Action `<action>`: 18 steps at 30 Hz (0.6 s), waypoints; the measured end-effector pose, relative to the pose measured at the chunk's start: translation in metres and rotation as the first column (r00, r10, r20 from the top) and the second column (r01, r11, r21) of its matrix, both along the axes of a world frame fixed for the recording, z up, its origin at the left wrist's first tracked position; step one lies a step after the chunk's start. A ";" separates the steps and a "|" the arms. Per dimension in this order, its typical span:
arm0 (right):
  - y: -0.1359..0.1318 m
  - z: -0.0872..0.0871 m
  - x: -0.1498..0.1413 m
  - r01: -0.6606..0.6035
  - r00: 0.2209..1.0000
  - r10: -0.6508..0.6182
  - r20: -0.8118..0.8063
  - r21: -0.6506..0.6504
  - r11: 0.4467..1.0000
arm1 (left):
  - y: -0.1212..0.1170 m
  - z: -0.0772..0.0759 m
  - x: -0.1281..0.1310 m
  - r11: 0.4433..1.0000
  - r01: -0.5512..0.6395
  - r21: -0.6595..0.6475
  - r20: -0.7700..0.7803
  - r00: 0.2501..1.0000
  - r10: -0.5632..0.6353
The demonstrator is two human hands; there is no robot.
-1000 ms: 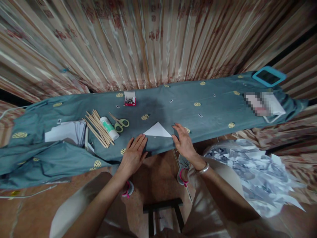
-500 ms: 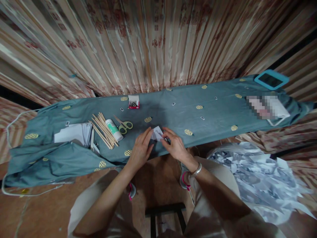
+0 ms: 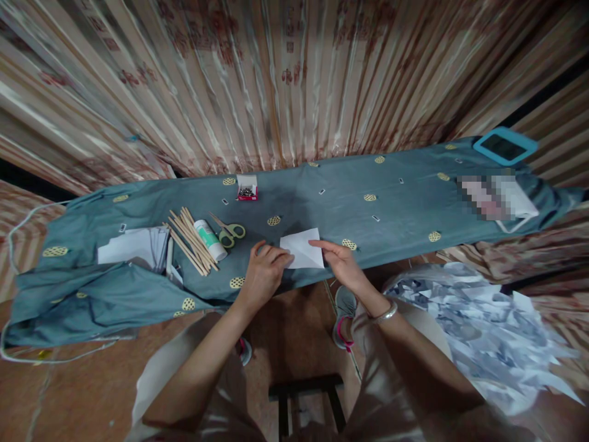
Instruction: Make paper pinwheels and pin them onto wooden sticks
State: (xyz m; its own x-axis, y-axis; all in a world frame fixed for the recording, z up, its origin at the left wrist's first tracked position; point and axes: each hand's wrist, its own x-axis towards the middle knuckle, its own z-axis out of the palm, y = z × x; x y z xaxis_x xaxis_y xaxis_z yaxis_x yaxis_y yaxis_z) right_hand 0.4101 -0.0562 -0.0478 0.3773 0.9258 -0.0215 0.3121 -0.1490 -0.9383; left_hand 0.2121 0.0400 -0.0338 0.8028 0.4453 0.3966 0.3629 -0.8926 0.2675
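A white sheet of paper [image 3: 302, 250], with a faint crease, is spread between my two hands near the front edge of the cloth-covered table [image 3: 331, 215]. My left hand [image 3: 265, 267] pinches its left edge, fingers curled. On the other side, my right hand [image 3: 341, 261] grips the right edge, index finger stretched along the top of the paper and thumb hidden beneath. Left of my hands lie scissors [image 3: 232, 233] with pale green handles, a white and green glue stick [image 3: 210, 240] and several thin wooden sticks [image 3: 191, 241].
A small red box [image 3: 247, 191] of metal bits stands open at the back. Stacked paper [image 3: 133, 248] lies at left. At far right are a blue-framed device [image 3: 505, 147] and a white-edged, partly blurred object [image 3: 522, 196]. A heap of paper pieces [image 3: 488, 331] sits beside my right leg.
The paper, small and folded before, is now opened out wider. My right hand has moved slightly right, and my left hand has curled onto the left edge.
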 end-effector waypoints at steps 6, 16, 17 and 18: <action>-0.016 -0.002 -0.011 -0.134 0.938 0.111 0.327 0.048 0.990 | -0.005 -0.006 0.000 0.998 0.066 0.024 -0.023 0.998 -0.065; -0.012 0.009 -0.004 -0.183 0.864 0.104 0.493 0.114 0.977 | -0.010 -0.011 -0.012 0.989 0.002 -0.149 -0.012 1.000 -0.004; -0.008 0.009 -0.004 -0.183 0.887 0.120 0.447 0.101 0.978 | -0.009 -0.011 -0.012 0.984 -0.014 -0.179 -0.017 1.000 0.011; -0.004 0.008 -0.004 -0.177 0.906 0.126 0.405 0.090 0.980 | -0.009 -0.011 -0.013 0.979 -0.029 -0.202 -0.021 0.999 0.025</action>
State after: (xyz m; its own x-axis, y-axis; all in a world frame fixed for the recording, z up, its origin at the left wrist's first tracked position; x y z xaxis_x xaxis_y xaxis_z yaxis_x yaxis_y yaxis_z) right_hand 0.4058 -0.0599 -0.0396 0.1863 0.9584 0.2161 0.6705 0.0367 -0.7410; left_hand 0.1996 0.0313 -0.0451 0.7955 0.5365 0.2816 0.3926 -0.8105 0.4347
